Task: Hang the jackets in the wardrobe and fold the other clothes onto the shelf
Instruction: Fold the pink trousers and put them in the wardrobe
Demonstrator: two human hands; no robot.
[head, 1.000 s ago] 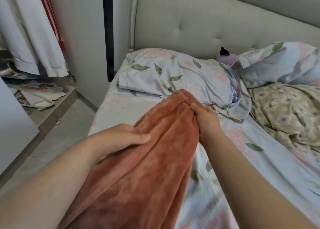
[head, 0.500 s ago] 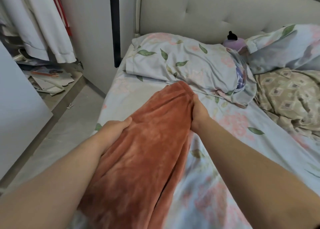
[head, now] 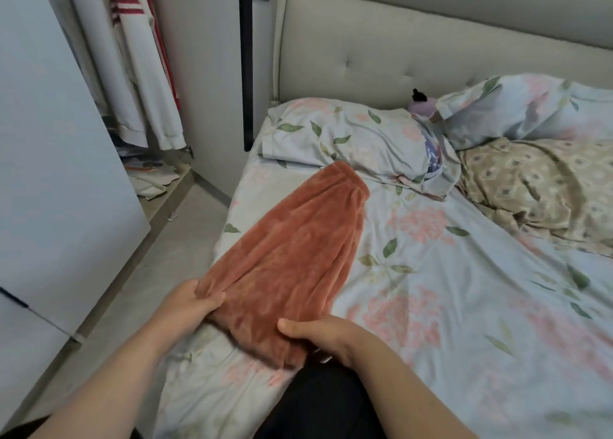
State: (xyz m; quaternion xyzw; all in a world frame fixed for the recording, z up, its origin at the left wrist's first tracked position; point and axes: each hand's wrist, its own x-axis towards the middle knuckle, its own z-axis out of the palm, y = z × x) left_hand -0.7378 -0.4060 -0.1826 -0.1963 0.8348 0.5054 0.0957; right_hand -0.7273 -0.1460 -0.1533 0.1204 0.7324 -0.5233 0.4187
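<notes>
As left hand (head: 187,301), right hand (head: 320,334) grip it, rust garment (head: 298,253) lies ahead

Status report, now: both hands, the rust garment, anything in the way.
Left hand pinching near corner of garment; right hand gripping near edge. Garment flat on bed, far end at pillow. Nothing on top of it.

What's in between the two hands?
The near end of the orange fleece garment; the left hand and right hand each grip a side. The head view shows it.
</notes>
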